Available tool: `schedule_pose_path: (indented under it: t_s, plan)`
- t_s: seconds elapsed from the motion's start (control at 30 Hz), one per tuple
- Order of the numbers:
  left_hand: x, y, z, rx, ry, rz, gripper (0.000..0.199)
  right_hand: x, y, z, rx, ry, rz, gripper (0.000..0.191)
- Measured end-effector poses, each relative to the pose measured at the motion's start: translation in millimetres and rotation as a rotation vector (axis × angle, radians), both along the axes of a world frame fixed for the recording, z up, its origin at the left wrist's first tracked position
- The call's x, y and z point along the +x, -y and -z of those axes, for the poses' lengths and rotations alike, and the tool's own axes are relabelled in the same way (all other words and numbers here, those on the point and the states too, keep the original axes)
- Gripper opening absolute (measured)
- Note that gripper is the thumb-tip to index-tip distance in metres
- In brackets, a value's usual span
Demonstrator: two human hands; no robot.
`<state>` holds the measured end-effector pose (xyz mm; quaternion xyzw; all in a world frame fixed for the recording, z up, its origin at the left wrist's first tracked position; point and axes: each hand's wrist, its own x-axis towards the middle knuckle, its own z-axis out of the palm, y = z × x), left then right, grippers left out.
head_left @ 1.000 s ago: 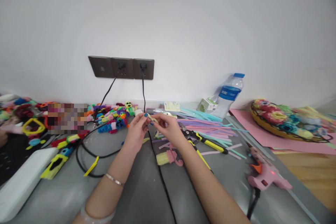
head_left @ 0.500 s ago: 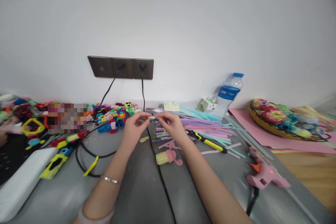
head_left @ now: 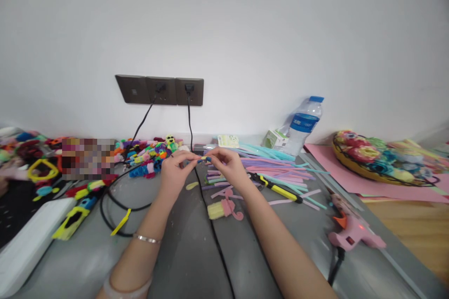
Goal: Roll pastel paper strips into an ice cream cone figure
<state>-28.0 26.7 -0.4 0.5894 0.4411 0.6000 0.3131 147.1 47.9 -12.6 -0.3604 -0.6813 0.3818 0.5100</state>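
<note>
My left hand point(head_left: 175, 170) and my right hand point(head_left: 228, 166) meet over the far part of the grey table, thumbs and fingertips pinched together. Between them is a small yellow pipe cleaner piece point(head_left: 203, 158), mostly covered by the fingers. Below the hands lies a small pale yellow loop point(head_left: 191, 186). A pale yellow and pink pipe cleaner figure point(head_left: 221, 209) with curled ends rests near my right wrist. Yellow-and-black pliers point(head_left: 280, 190) lie right of that wrist, beside a spread of pastel pipe cleaners point(head_left: 280, 170).
Black power cords point(head_left: 215, 233) run across the table point(head_left: 189, 261). At right are a pink hot glue gun point(head_left: 356, 233) with a red light, a flower basket point(head_left: 336, 152) and a water bottle point(head_left: 303, 126). Colourful pipe cleaner pieces point(head_left: 150, 156) and a white box point(head_left: 38, 243) are at left.
The hands keep their pinch on the small yellow piece, the fingertips slightly farther apart. The left hand has shifted a little left; the view has moved slightly.
</note>
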Motion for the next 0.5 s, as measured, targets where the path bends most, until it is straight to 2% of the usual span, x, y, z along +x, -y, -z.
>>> schedule_pose_path:
  t_s: [0.13,0.23,0.37,0.5]
  plan:
    - [0.8,0.4,-1.6,0.020,-0.059,-0.007,0.005,1.4,-2.5,1.6,-0.088,-0.129,-0.069,0.031]
    - [2.7,-0.4,0.0,-0.028,-0.066,0.033,0.007,2.9,-3.5,2.6,-0.098,-0.163,-0.073,0.028]
    - [3.7,-1.9,1.3,-0.156,0.031,0.129,0.018,4.6,-2.7,1.3,-0.021,-0.106,-0.037,0.017]
    - [1.9,-2.6,2.2,-0.235,0.043,0.210,0.017,5.6,-1.1,-1.0,0.098,0.040,-0.001,0.012]
